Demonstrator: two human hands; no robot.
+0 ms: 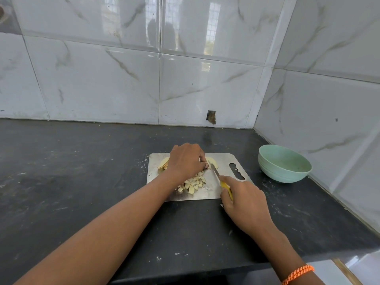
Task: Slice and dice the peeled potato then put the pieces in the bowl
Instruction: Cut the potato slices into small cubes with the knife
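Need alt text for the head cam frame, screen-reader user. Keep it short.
A person dices potato on a steel cutting board: the left hand holds potato slices while the right hand grips a yellow-handled knife. Diced pieces lie mid-board; a green bowl sits to the right on the dark counter.
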